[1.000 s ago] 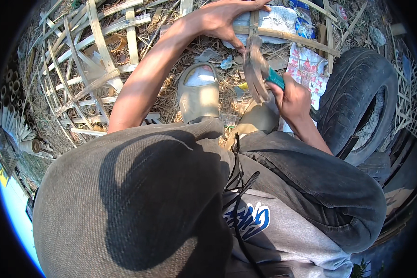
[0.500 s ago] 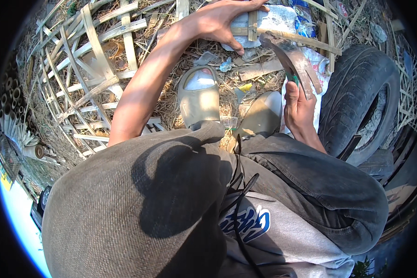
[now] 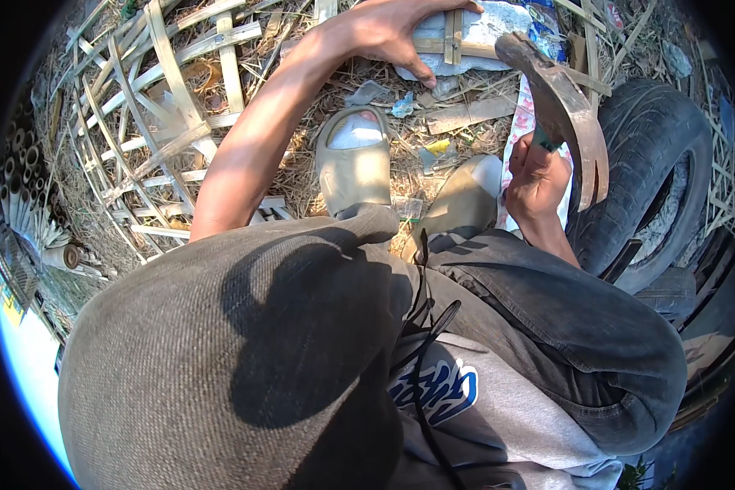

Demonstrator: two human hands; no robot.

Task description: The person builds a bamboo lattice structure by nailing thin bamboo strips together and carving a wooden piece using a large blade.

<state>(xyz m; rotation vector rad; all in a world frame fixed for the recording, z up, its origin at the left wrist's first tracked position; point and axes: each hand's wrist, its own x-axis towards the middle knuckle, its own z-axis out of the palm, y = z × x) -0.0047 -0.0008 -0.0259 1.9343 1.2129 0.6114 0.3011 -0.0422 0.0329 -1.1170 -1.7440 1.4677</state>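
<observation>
My left hand point(image 3: 388, 34) is spread, thumb and fingers apart, at the left end of a whitish stone block point(image 3: 492, 24). Its thumb comes down on the near side and its fingertips reach the far end of a short bamboo strip point(image 3: 452, 51). That short strip crosses a longer bamboo strip point(image 3: 486, 51) on the block. My right hand point(image 3: 539, 181) is closed around the handle of a rusty claw hammer point(image 3: 570, 110), with a bit of green showing at the grip. The hammer is raised near the block's right side, its claw end toward me.
At the left lies an open lattice of bamboo strips point(image 3: 167, 73). A worn tyre point(image 3: 629, 139) stands at the right. Straw, plastic scraps and a loose flat strip point(image 3: 469, 116) cover the ground around my slippers point(image 3: 355, 167). Bamboo poles point(image 3: 20, 163) are stacked far left.
My right hand has lifted the hammer off the bamboo and block, swinging it right and toward me. The left hand stays in nearly the same place.
</observation>
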